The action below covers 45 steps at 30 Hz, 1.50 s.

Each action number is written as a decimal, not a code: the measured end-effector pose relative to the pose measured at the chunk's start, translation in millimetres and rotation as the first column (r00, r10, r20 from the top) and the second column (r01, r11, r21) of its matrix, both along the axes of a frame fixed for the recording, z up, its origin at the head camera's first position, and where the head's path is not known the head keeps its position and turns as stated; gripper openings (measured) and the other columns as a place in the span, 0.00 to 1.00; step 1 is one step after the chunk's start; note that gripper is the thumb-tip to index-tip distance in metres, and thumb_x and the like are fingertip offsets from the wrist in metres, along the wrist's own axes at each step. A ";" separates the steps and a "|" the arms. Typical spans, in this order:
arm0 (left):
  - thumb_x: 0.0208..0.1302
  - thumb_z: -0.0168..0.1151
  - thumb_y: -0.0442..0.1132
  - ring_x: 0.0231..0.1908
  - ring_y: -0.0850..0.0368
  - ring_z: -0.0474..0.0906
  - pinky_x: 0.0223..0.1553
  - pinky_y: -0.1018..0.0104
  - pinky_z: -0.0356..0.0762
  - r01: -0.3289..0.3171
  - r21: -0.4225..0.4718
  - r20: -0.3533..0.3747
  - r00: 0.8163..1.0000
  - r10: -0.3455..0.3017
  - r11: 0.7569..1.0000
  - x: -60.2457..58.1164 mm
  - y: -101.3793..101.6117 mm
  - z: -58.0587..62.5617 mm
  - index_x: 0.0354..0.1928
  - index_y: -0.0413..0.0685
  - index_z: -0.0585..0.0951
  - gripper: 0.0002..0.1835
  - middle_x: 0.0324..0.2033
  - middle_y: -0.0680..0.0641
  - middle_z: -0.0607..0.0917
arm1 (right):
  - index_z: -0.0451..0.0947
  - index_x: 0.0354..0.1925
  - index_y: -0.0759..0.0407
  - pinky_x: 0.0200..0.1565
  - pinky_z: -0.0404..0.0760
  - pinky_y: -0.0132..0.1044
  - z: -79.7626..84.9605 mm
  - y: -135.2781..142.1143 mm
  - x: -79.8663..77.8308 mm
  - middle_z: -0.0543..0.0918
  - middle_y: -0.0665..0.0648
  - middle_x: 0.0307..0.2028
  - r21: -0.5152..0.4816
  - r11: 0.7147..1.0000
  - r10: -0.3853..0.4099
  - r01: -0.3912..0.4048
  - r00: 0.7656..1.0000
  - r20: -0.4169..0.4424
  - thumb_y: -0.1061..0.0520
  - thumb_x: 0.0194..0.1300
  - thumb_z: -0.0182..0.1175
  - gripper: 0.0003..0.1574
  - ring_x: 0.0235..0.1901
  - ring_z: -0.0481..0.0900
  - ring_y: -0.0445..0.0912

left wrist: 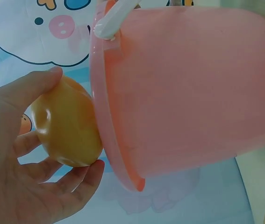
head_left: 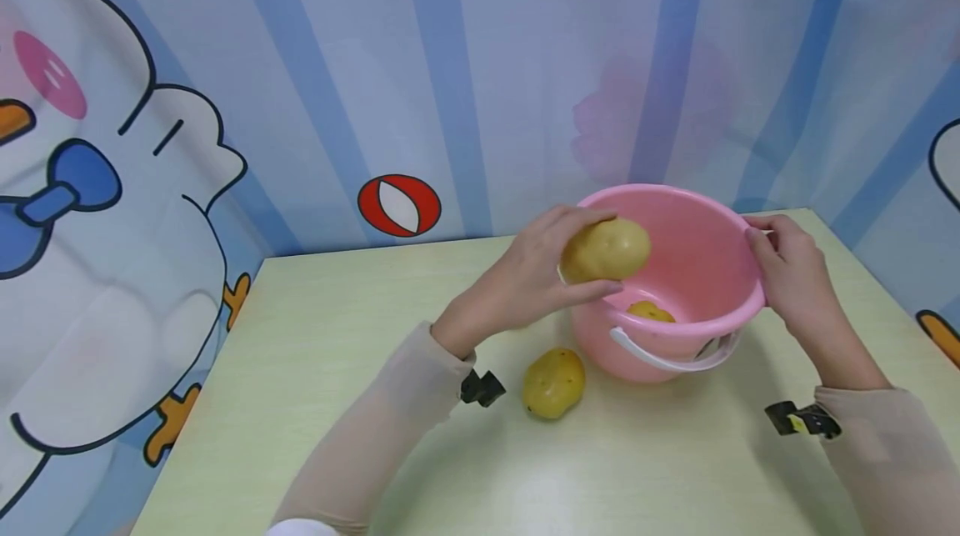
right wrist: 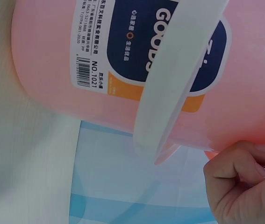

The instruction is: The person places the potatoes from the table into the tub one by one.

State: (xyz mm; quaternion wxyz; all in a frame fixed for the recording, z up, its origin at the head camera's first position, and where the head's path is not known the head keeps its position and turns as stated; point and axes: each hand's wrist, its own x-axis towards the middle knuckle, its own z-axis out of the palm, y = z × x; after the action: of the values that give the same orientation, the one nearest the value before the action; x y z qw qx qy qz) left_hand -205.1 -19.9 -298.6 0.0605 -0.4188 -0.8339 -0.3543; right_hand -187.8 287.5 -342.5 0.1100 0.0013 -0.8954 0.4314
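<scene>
A yellow potato [head_left: 609,250] is gripped between the thumb and fingers of my left hand [head_left: 528,273], at the left rim of a pink bucket [head_left: 678,207]. In the left wrist view the held potato [left wrist: 69,123] overlaps the bucket's rim. My right hand [head_left: 798,273] pinches the bucket's rim on the right side; in the right wrist view its fingers are curled there. Inside the bucket lies another potato [head_left: 651,311], partly hidden by the front wall. One more potato [head_left: 553,383] rests on the table, just left of the bucket.
The bucket's white handle [head_left: 678,365] hangs down over its front. A label [right wrist: 165,51] is stuck on the bucket's side. The pale table [head_left: 360,336] meets a blue striped backdrop [head_left: 510,61] with cartoon prints along its back edge.
</scene>
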 end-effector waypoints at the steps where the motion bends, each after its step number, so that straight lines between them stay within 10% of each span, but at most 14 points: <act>1: 0.61 0.72 0.51 0.56 0.59 0.71 0.54 0.70 0.73 0.003 0.001 0.005 1.000 -0.003 1.000 -0.7 1.2 -0.5 0.71 0.51 0.68 0.38 0.60 0.49 0.73 | 0.60 0.70 0.73 0.23 0.79 0.33 -0.2 -0.2 -0.1 0.74 0.72 0.45 0.002 1.000 -0.002 0.002 1.000 0.001 0.47 0.81 0.35 0.35 0.25 0.76 0.38; 22: 0.66 0.68 0.45 0.43 0.61 0.71 0.46 0.69 0.74 -0.003 0.034 -0.022 1.000 0.004 0.999 -1.9 -3.5 -8.7 0.65 0.47 0.72 0.28 0.57 0.51 0.74 | 0.59 0.70 0.73 0.23 0.80 0.34 -0.2 -1.4 0.9 0.74 0.72 0.46 -0.030 1.000 0.010 -0.010 1.000 0.004 0.47 0.81 0.35 0.35 0.24 0.77 0.38; 45: 0.66 0.67 0.46 0.55 0.59 0.69 0.50 0.69 0.76 -0.062 0.093 -0.012 0.998 0.064 0.994 1.5 -34.7 -15.9 0.66 0.48 0.72 0.29 0.61 0.52 0.73 | 0.59 0.70 0.74 0.23 0.80 0.33 0.1 -1.2 0.9 0.73 0.73 0.47 -0.013 1.000 0.005 -0.005 1.000 0.011 0.47 0.81 0.35 0.35 0.24 0.77 0.38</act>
State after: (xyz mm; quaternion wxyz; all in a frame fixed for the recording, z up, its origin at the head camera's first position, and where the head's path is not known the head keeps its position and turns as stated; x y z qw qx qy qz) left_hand -203.6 -54.6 -314.5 0.0971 -0.3917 -0.8289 -0.3874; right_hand -186.9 286.4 -342.4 0.1039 0.0003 -0.8931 0.4376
